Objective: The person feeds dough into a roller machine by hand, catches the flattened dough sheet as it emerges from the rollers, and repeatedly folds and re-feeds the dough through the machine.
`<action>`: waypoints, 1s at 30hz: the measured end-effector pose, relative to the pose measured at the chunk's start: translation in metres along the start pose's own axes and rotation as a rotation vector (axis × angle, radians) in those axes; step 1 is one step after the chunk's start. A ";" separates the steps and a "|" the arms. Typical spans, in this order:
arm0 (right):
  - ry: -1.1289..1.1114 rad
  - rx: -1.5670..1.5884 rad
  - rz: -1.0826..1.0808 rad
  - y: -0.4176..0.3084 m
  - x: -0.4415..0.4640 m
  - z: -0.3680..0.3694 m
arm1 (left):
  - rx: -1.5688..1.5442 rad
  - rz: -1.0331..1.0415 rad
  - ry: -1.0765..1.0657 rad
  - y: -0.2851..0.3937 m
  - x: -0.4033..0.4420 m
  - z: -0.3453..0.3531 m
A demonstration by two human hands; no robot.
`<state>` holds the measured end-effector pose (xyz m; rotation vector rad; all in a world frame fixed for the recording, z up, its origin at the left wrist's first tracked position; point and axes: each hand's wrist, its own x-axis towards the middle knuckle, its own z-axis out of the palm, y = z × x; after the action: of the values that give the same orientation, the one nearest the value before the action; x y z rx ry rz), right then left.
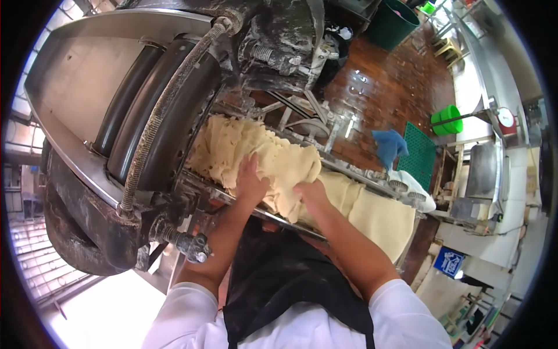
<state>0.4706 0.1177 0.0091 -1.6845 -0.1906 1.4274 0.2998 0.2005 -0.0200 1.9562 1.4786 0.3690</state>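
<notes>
A thick heap of pale yellow dough (285, 166), crumpled and layered, lies on the bed below the machine's rollers. My left hand (251, 181) rests on its near side, fingers stretched out against the surface. At the heap's right end my right hand (313, 195) grips the folded edge of the dough, with some fingertips hidden behind it. A smoother, flat stretch of the same dough sheet (381, 218) runs off to the right from under the heap.
A roller machine (131, 110) with dark rollers and threaded adjusting bolts (189, 244) stands close on the left. Behind the bed are a blue cloth (389, 145), a green mat (415, 154), a bright green bucket (447, 120) and a dark green bin (392, 24).
</notes>
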 end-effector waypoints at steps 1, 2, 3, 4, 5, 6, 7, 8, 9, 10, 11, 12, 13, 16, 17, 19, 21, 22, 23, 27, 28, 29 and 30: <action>-0.020 0.027 0.018 0.000 -0.003 -0.006 | 0.001 -0.021 -0.038 -0.002 0.001 0.001; -0.039 0.054 0.035 0.000 -0.006 -0.012 | 0.002 -0.042 -0.076 -0.002 0.002 -0.002; -0.060 0.081 0.053 0.001 -0.010 -0.016 | 0.003 -0.063 -0.114 -0.001 0.002 -0.004; -0.078 0.119 0.053 0.001 -0.014 -0.018 | -0.025 -0.068 -0.104 -0.003 0.002 -0.002; -0.096 0.156 0.054 -0.001 -0.021 -0.019 | -0.054 -0.073 -0.094 -0.008 0.002 0.004; -0.115 0.194 0.055 -0.003 -0.027 -0.020 | -0.082 -0.078 -0.085 -0.013 0.002 0.010; -0.126 0.200 0.060 -0.005 -0.031 -0.022 | -0.134 -0.064 -0.045 -0.020 0.001 0.019; -0.136 0.204 0.066 -0.007 -0.034 -0.024 | -0.187 -0.050 -0.007 -0.022 -0.001 0.024; -0.147 0.207 0.073 -0.008 -0.038 -0.026 | -0.240 -0.038 0.033 -0.026 -0.004 0.028; -0.152 0.194 0.067 -0.009 -0.041 -0.028 | -0.230 -0.045 0.057 -0.029 -0.008 0.033; -0.158 0.179 0.061 -0.010 -0.044 -0.030 | -0.221 -0.054 0.085 -0.020 -0.011 0.031; -0.164 0.162 0.055 -0.012 -0.047 -0.033 | -0.213 -0.063 0.112 -0.013 -0.014 0.028; -0.181 0.151 0.045 -0.013 -0.051 -0.035 | -0.203 -0.069 0.122 -0.007 -0.015 0.024; -0.224 0.123 0.026 -0.016 -0.059 -0.046 | -0.172 -0.083 0.089 -0.003 -0.009 0.019; -0.237 0.116 0.029 -0.017 -0.061 -0.051 | -0.160 -0.087 0.042 -0.007 -0.003 0.017; -0.234 0.086 0.043 -0.017 -0.064 -0.061 | -0.136 -0.113 -0.021 -0.010 0.000 0.020; -0.205 0.040 0.065 -0.016 -0.067 -0.070 | -0.109 -0.156 -0.050 0.000 -0.003 0.017; -0.212 0.033 0.076 -0.014 -0.067 -0.077 | -0.077 -0.159 -0.073 0.001 -0.004 0.017; -0.219 0.029 0.087 -0.011 -0.067 -0.082 | -0.044 -0.161 -0.096 0.002 -0.005 0.017; -0.218 -0.043 0.074 -0.009 -0.075 -0.094 | 0.037 -0.168 -0.158 0.006 -0.007 0.016; -0.227 -0.072 0.074 -0.010 -0.079 -0.098 | 0.109 -0.078 -0.155 0.008 -0.011 0.015; -0.235 -0.100 0.073 -0.013 -0.082 -0.103 | 0.181 0.013 -0.152 0.016 -0.019 0.012; -0.243 -0.130 0.072 -0.017 -0.086 -0.109 | 0.251 0.104 -0.148 0.023 -0.025 0.011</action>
<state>0.5425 0.0179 0.0757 -1.6315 -0.3672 1.7048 0.3150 0.1698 -0.0092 2.2115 1.3863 0.0825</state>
